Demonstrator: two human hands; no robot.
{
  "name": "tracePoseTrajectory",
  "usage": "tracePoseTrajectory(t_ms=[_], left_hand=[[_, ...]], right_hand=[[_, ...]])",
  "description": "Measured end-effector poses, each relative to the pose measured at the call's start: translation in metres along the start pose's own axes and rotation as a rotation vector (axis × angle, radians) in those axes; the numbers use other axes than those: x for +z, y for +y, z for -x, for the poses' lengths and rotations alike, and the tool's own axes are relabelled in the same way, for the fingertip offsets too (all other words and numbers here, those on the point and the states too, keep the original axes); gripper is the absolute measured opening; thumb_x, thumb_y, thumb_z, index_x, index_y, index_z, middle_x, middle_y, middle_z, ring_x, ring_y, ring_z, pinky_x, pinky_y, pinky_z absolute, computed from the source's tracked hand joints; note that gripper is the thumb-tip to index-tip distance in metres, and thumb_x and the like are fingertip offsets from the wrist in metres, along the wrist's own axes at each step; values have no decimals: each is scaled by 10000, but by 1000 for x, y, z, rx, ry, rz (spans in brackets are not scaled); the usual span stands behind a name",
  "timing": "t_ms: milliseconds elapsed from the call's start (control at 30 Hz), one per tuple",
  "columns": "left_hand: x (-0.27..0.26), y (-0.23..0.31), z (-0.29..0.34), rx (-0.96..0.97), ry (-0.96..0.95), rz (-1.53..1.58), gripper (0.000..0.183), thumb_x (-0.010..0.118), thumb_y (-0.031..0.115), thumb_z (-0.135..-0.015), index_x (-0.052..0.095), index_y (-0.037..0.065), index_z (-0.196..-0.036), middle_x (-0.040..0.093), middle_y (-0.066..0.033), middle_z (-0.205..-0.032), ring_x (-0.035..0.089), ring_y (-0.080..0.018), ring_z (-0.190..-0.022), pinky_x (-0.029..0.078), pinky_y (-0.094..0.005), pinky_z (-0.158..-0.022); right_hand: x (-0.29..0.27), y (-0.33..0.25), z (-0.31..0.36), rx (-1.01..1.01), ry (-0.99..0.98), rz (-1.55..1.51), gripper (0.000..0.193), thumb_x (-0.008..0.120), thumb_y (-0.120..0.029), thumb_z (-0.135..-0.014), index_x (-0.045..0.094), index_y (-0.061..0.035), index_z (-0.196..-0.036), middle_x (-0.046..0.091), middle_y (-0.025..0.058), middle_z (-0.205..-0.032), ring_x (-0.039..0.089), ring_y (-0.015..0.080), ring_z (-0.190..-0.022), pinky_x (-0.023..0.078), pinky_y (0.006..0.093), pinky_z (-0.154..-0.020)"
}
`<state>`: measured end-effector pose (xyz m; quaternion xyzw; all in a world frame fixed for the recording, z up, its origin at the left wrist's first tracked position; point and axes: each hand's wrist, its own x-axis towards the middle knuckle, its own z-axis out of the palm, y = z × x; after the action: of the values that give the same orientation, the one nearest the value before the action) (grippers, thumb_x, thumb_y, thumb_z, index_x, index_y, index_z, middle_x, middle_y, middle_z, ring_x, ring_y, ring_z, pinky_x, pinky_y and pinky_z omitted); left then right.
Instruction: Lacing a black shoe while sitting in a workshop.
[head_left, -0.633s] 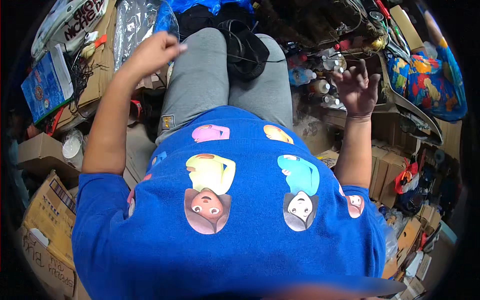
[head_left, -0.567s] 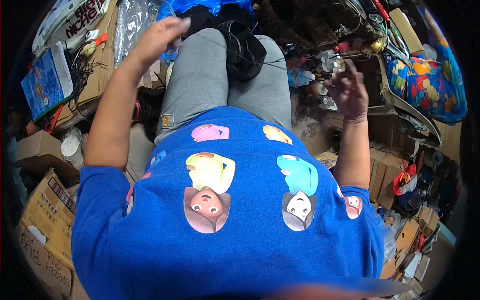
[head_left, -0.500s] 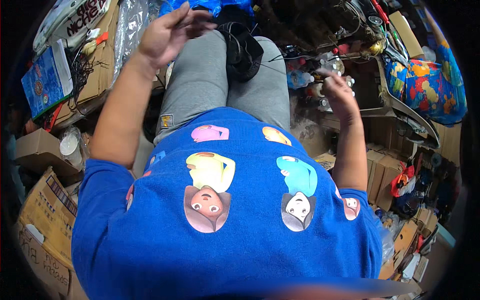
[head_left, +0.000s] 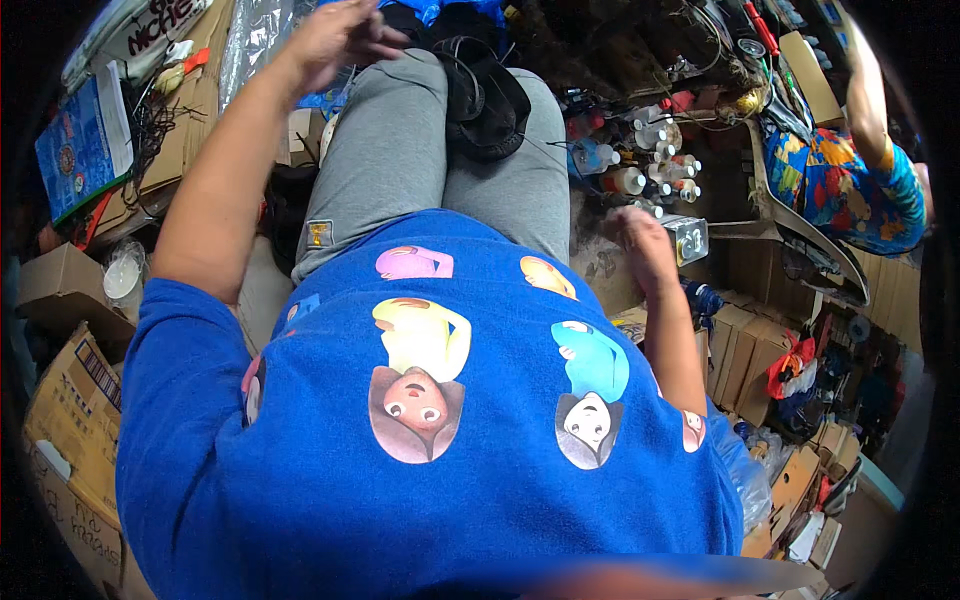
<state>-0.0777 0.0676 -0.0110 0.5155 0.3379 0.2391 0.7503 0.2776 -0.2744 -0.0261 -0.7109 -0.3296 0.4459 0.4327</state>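
My left hand (head_left: 338, 42) is raised at the top, just left of my grey-trousered knee. Its fingers are loosely stretched and apart, and I see nothing in them. Low beside my right thigh is my right hand (head_left: 643, 240), smeared by motion with its fingers bent. Whether it holds anything thin cannot be made out. A black shoe-like object (head_left: 488, 105) with a strap lies between my thighs, touched by neither hand. Several plastic bottles (head_left: 655, 165) stand on the floor just beyond my right hand.
A clear square container (head_left: 688, 240) stands by my right hand. At the far right is another person in a colourful patterned shirt (head_left: 835, 180), behind a curved-edged panel (head_left: 815, 235). Cardboard boxes (head_left: 70, 290) and a blue booklet (head_left: 82, 150) are on the left.
My right hand has come back toward me and lower, beside my thigh. My left hand has shifted slightly up and left, its fingers straighter. The other person's arm has moved.
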Motion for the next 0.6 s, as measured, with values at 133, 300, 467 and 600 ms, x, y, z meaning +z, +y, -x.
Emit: tracePoseTrajectory(t_ms=[133,300,467,600], left_hand=[[-80,-21,-23,216,316,-622,430,501,449,-924,644,44,-899,671,-98,-981,633,-189,-842,480,-334,-793],[18,-12,-66,126,126,-1166,638,573,610,-780,682,4,-948,674,-173,-839,642,-276,-809,479,-384,-740],[81,0,-62,-64,15,-1464,662,653,596,-678,687,-29,-894,650,-245,-970,640,-339,-915,495,-398,-817],[58,-18,-64,1,147,-1477,487,687,440,-671,698,9,-898,659,-225,-936,646,-323,-899,501,-398,-811]], right_hand=[[-2,-54,-21,0,224,-174,501,466,-404,-945,478,-74,-1321,527,62,-1186,529,162,-1007,401,293,-882],[68,-117,-68,-343,-281,251,454,650,-185,-859,522,-68,-1279,601,22,-1007,545,103,-890,442,255,-796],[122,-115,-104,-287,-467,643,329,689,-231,-842,625,10,-1056,606,-11,-775,503,58,-704,449,254,-660],[131,-112,-83,-260,-316,879,388,658,-393,-824,672,-8,-868,651,139,-731,618,195,-676,476,348,-650]])
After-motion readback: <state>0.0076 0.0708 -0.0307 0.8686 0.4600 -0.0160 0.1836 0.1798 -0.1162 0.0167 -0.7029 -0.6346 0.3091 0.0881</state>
